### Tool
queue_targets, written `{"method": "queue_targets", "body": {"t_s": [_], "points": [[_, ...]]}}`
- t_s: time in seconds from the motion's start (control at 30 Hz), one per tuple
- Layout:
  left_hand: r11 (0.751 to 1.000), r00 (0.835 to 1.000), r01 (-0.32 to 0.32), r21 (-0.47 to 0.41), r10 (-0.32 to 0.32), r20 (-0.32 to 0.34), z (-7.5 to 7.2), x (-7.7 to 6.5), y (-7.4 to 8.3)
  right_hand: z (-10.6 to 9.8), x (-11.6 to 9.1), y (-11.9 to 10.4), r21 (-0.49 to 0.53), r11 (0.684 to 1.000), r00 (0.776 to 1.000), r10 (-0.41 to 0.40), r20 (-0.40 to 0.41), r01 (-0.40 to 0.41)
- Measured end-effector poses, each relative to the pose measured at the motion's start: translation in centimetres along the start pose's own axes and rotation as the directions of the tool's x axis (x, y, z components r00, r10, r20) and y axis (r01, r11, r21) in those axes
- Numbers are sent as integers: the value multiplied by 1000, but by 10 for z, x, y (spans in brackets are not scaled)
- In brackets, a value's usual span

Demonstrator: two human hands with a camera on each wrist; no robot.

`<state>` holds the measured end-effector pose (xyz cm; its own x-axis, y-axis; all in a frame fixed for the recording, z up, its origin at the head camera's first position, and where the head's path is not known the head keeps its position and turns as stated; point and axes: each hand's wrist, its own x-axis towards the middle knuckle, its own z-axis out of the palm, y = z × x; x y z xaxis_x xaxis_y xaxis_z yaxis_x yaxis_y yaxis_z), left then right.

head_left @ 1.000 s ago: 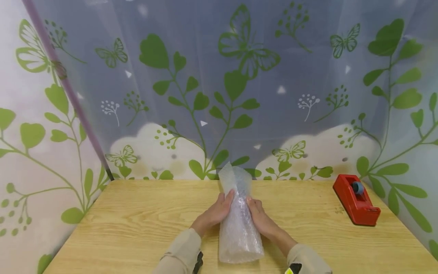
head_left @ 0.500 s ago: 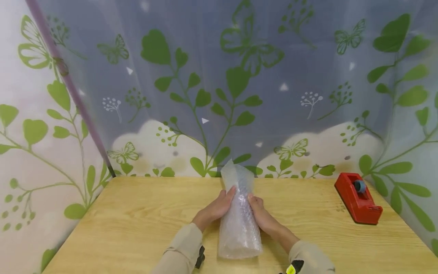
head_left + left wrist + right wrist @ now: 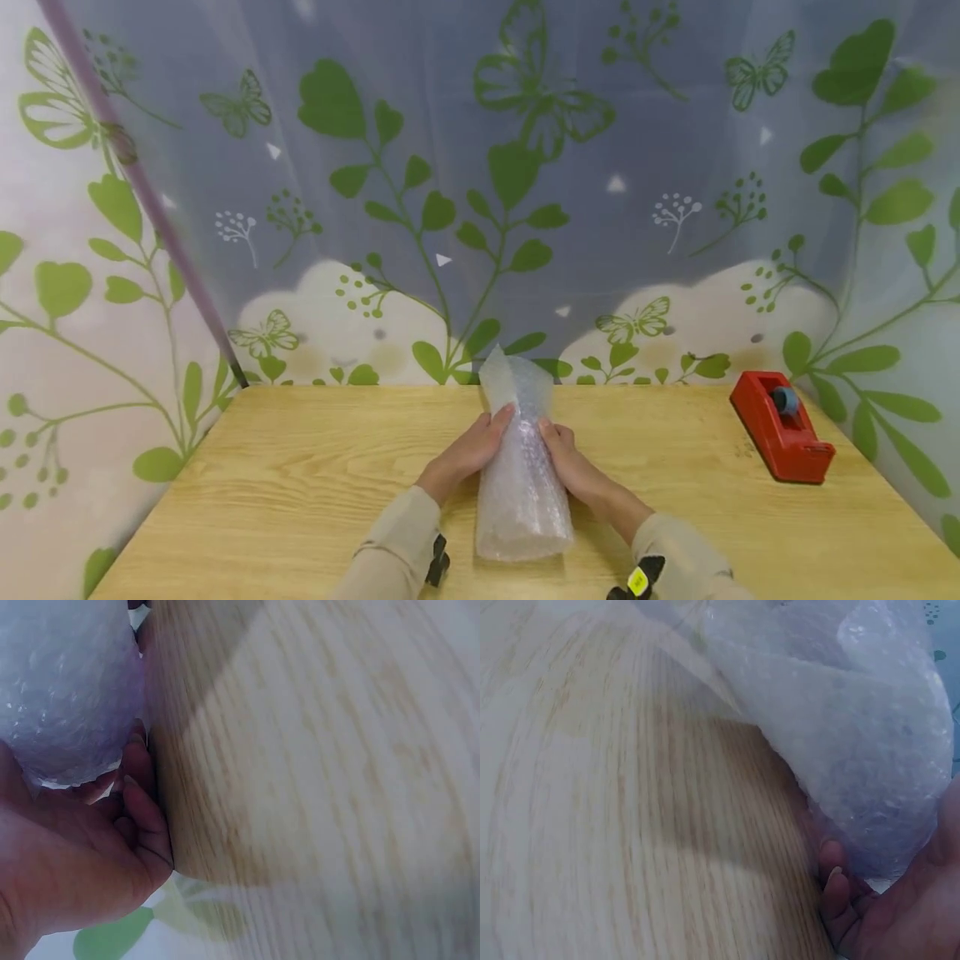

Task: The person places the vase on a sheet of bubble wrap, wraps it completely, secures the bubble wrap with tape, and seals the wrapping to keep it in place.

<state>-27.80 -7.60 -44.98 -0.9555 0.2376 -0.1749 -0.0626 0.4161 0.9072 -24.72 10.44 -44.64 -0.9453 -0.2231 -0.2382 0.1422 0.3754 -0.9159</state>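
Observation:
A roll of clear bubble wrap (image 3: 522,500) lies lengthwise in front of me, its far end rising to a loose pointed flap. My left hand (image 3: 474,443) grips its left side, thumb on top and fingers curled beneath. From the right side my right hand (image 3: 573,465) holds it the same way, thumb along the upper surface. In the left wrist view the bubble wrap (image 3: 67,690) sits in the crook of the left hand (image 3: 90,840), fingertips between it and the table. The right wrist view shows curled fingers of the right hand (image 3: 900,915) under the bubble wrap (image 3: 855,735). Whatever is inside stays hidden.
A red tape dispenser (image 3: 782,429) with a blue-grey roll stands at the right of the wooden table (image 3: 315,467). Behind the table hangs a curtain (image 3: 420,208) printed with leaves and butterflies. A purple pole (image 3: 150,200) leans at the left.
Both hands keep their hold on the bubble wrap, with hardly any movement. The whole head view has shifted slightly.

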Motion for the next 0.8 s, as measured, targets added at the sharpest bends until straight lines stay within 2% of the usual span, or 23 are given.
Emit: {"method": "queue_targets", "body": {"t_s": [0.2, 0.3, 0.43, 0.53, 0.63, 0.8], "points": [[999, 997, -40, -12, 41, 67, -7, 1, 0, 0, 2, -3, 16, 1000, 1000, 12, -18, -12], [999, 1000, -8, 41, 8, 17, -8, -1, 0, -2, 2, -3, 46, 999, 1000, 18, -18, -17], [1000, 998, 12, 27, -11, -58, -8, -4, 0, -5, 0, -1, 59, 998, 999, 34, -25, -32], [998, 1000, -24, -53, 23, -20, -10, -4, 0, -6, -3, 0, 57, 998, 999, 39, -27, -37], [996, 999, -53, -78, 52, -5, -13, -4, 0, -9, -5, 1, 83, 996, 1000, 22, -18, -20], [998, 991, -66, -11, 64, -113, -24, -9, -5, -20, -6, 0, 89, 996, 999, -15, -38, 18]]}}
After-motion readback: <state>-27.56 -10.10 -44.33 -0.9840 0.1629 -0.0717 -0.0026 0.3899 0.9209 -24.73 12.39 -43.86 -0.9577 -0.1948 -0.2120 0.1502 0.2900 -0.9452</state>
